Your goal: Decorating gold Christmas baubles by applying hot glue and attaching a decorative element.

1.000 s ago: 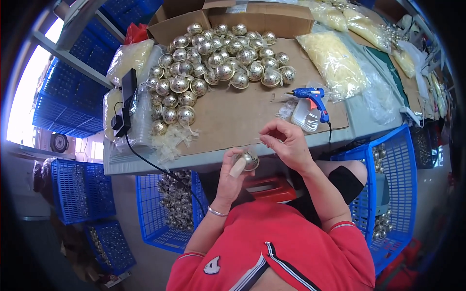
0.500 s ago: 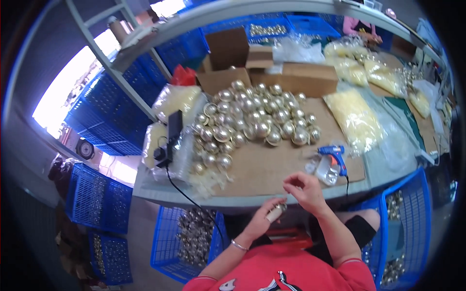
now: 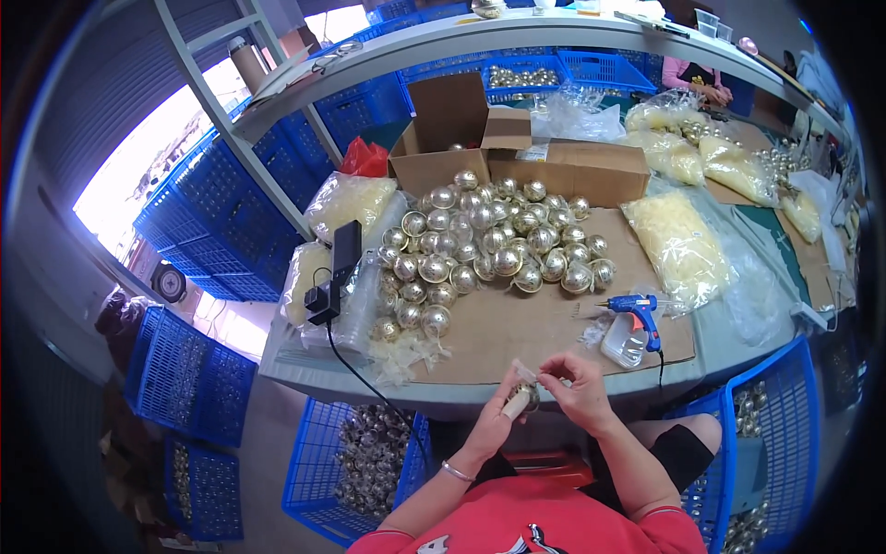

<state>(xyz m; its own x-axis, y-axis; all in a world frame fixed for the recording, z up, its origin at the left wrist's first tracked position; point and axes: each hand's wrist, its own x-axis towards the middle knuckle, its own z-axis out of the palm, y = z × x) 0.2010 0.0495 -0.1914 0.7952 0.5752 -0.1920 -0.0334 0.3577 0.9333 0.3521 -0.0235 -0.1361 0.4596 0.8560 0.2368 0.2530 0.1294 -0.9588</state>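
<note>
My left hand [image 3: 491,427] is closed around a shiny gold ball [image 3: 529,395], held just off the table's front edge. A pale strip shows along the ball beside my thumb. My right hand [image 3: 580,395] is closed in a pinch, its fingertips at a small translucent scrap [image 3: 524,372] that sticks up between the two hands. A blue glue gun [image 3: 637,308] lies on the cardboard ahead of my right hand, beside a clear plastic tray [image 3: 624,342]. Many more gold balls [image 3: 498,235] are heaped on the cardboard farther off.
Open cardboard boxes [image 3: 572,171] stand behind the heap. A bag of yellowish pieces [image 3: 678,245] lies to the right. At the left, a black cord [image 3: 355,374] hangs over the edge. Blue crates [image 3: 309,471] flank my legs. Across the table sits another person [image 3: 697,78].
My right hand has moved left to meet my left hand. A translucent scrap now shows between their fingertips. The view has tilted up slightly, so the table sits lower in it.
</note>
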